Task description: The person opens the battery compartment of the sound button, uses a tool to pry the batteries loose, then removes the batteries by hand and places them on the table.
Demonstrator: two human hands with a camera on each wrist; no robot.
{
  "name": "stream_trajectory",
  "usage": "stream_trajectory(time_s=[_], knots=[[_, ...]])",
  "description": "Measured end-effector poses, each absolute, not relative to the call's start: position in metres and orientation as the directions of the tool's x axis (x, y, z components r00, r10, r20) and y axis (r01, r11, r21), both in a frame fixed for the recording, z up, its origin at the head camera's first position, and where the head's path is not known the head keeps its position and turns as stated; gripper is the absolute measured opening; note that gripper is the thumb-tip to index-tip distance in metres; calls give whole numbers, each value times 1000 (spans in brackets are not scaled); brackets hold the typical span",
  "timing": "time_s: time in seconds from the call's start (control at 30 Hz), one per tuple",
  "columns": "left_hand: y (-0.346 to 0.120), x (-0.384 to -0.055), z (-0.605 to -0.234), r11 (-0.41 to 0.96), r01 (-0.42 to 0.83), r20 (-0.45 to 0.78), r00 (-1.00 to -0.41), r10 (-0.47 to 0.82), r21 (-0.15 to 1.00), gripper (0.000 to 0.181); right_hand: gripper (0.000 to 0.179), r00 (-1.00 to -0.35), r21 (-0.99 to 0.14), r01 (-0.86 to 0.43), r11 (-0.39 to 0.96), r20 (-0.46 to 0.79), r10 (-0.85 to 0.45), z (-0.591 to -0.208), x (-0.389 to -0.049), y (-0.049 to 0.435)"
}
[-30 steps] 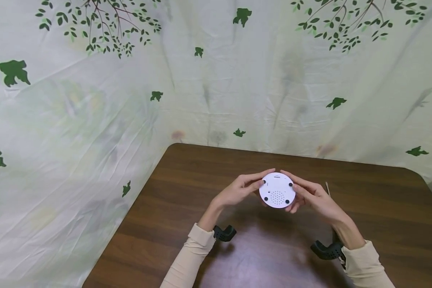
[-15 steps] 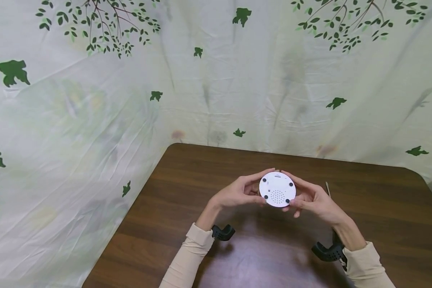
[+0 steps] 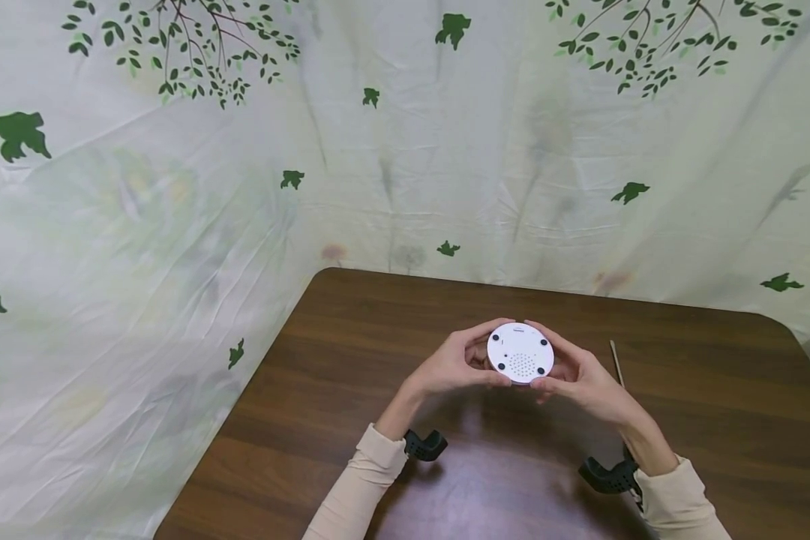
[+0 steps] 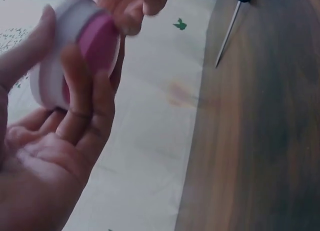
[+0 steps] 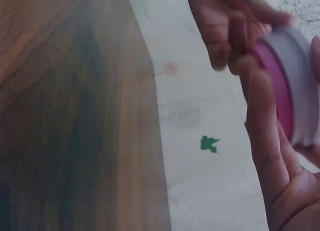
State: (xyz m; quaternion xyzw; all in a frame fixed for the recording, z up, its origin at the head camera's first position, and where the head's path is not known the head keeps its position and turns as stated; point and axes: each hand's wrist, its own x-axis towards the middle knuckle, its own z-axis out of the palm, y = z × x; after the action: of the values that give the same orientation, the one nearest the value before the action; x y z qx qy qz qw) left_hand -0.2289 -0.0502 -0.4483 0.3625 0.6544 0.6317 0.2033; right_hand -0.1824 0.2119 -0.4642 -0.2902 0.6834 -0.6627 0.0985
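Both hands hold a round white device [image 3: 520,352] above the table, its flat face toward the head camera. That face has a cluster of small holes and black round feet near the rim. In the wrist views its other side is pink [image 5: 275,86]. My left hand [image 3: 455,362] grips the left edge, thumb along the lower rim and fingers behind. On the right edge, my right hand [image 3: 590,382] grips likewise, thumb at the lower rim. A screwdriver [image 4: 231,33] lies on the table beside the right forearm; in the head view its metal shaft [image 3: 617,364] shows.
The brown wooden table [image 3: 324,405] stretches under both arms. A pale cloth [image 3: 405,187] printed with leaves and branches hangs behind the table and along its left side. Black camera mounts [image 3: 427,445] sit at both wrists.
Both thumbs have slid from the upper sides of the device down to its lower rim. The device has tilted slightly but stays in nearly the same place. The screwdriver has not moved.
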Motion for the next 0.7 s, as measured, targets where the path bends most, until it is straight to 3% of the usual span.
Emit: stream_trajectory(time_s=[0.2,0.53,0.7], knots=[[-44,-226,-450,-25,188,154,-711,686,982,82,91,-877,-962,-266,68,212,-432,-462,-179,201],[-48,-224,-448,-27,173,134,-645,752,985,92,87,-861,-929,-339,149,242,-448,-457,-179,208],[-43,-223,-454,-78,191,193,-719,667,979,85,83,-894,-931,-320,174,236,-382,-455,-176,202]])
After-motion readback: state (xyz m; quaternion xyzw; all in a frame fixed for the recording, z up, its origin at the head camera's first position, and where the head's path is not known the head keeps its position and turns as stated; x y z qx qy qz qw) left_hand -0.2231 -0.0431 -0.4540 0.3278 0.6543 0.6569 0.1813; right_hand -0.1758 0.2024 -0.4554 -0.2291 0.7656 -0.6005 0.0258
